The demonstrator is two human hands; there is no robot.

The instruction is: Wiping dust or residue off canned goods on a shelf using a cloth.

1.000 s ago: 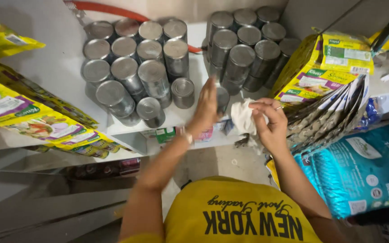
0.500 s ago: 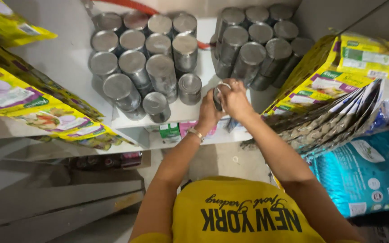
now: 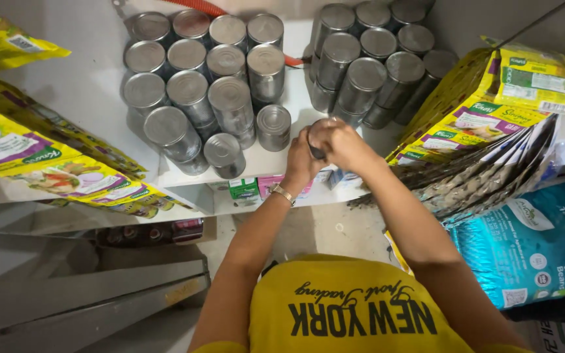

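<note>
A single tin can (image 3: 317, 140) is gripped between the left hand (image 3: 302, 163) and the right hand (image 3: 342, 142) above the front edge of a white shelf (image 3: 93, 98). Two clusters of stacked cans (image 3: 210, 85) are seen behind it. Yellow packets (image 3: 485, 111) are stacked at the right, above a blue sack (image 3: 531, 242).

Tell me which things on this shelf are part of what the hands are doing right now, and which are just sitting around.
In hand:
- left hand and right hand, both closed round one can
- white shelf beneath it
- nearest single can

Lying about:
- stacked cans
- yellow sachets
- teal bag
- small cartons
</note>
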